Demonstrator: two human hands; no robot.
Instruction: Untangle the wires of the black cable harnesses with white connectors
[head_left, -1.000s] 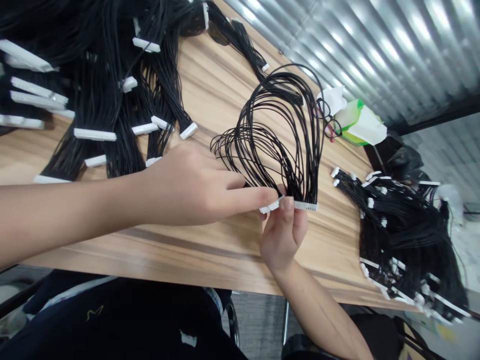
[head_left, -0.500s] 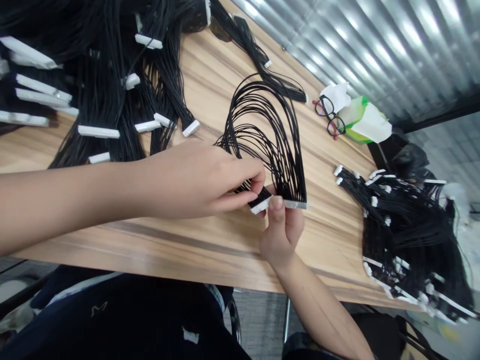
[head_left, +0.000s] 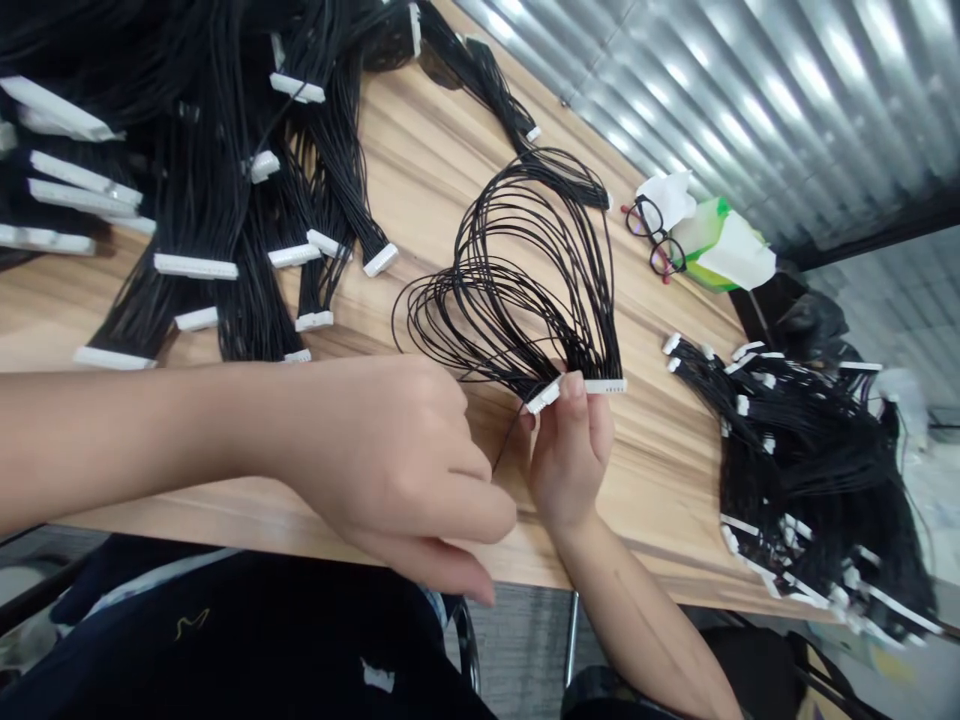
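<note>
My right hand (head_left: 571, 450) pinches two white multi-pin connectors at the end of a looped bundle of thin black wires (head_left: 517, 270). The shorter connector (head_left: 544, 395) tilts away from the longer one (head_left: 604, 386). The loops fan out across the wooden table (head_left: 450, 130). My left hand (head_left: 397, 460) rests near the table's front edge with its fingers curled, just left of my right hand. One loose black wire (head_left: 507, 440) hangs close to its fingertips, and I cannot tell whether they touch it.
Large piles of black wire harnesses with white connectors lie at the left (head_left: 225, 200) and right (head_left: 802, 470) of the table. Eyeglasses (head_left: 656, 235) and a white-and-green package (head_left: 720, 245) lie by a corrugated metal wall (head_left: 750, 90).
My left hand has moved off the connectors, down and left, and curled. The wire loops now spread wider to the left, and the shorter connector sits higher in my right hand.
</note>
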